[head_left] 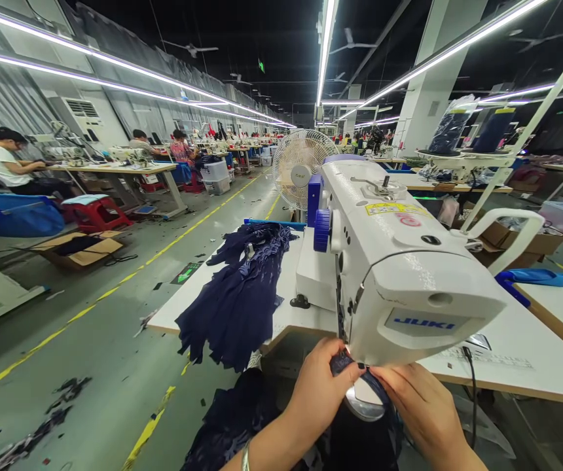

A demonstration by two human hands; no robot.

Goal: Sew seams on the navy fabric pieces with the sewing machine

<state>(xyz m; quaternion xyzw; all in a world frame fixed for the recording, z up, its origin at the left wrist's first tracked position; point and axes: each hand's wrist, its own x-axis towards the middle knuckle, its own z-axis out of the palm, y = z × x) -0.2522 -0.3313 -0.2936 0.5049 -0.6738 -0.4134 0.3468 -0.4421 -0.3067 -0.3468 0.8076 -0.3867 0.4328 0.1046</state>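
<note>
A white sewing machine [409, 281] stands before me on its table. Under its head, my left hand [318, 386] pinches dark navy fabric [341, 364] between thumb and fingers. Close by on the right, my right hand [421, 405] is closed on the edge of the same fabric, near the machine's rounded metal arm end [366, 409]. The needle area is hidden by the machine head and my fingers. More navy cloth [235, 418] hangs below my hands. A pile of navy fabric pieces [235, 307] drapes over the table's left edge.
A floor fan [304, 171] stands behind the machine. To the right are thread cones [493, 131] on a stand and a cable [472, 386]. Scraps [40, 425] litter the floor at left. A person [9, 160] sits at another machine farther off, beyond a red stool [97, 212].
</note>
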